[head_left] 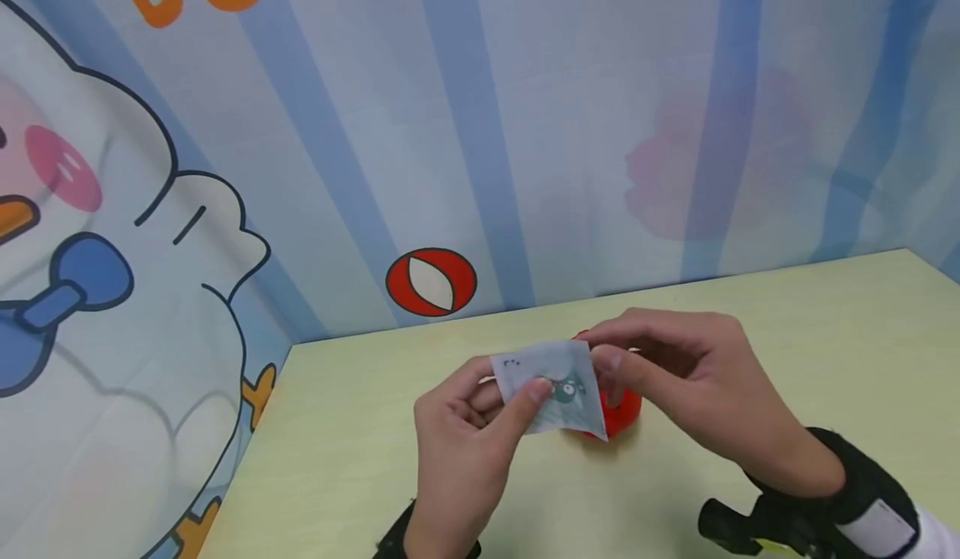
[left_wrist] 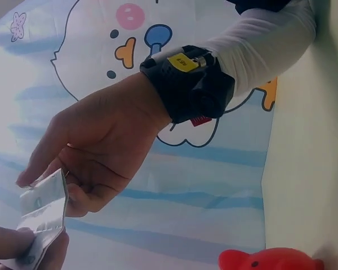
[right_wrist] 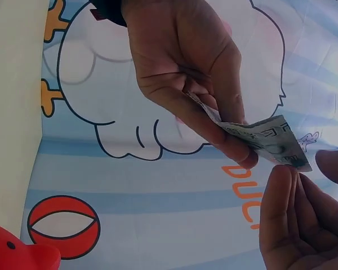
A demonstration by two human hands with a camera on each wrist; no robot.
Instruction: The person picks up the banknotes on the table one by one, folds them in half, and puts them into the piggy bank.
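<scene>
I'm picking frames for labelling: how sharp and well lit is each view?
Head view: even light, small translucent plastic packet and red rubber toy slightly soft. Left wrist view: left hand cropped at the corner and blurred, backdrop washed out. Right wrist view: both hands backlit and dark, right hand partly cut off.

Soft, even light fills the room from above, bright without glare. Faint shadows lie on the bench (head_left: 750, 334) under the hands. Both wrist views run dimmer and slightly hazy, with palms dark against the pale wall.
</scene>
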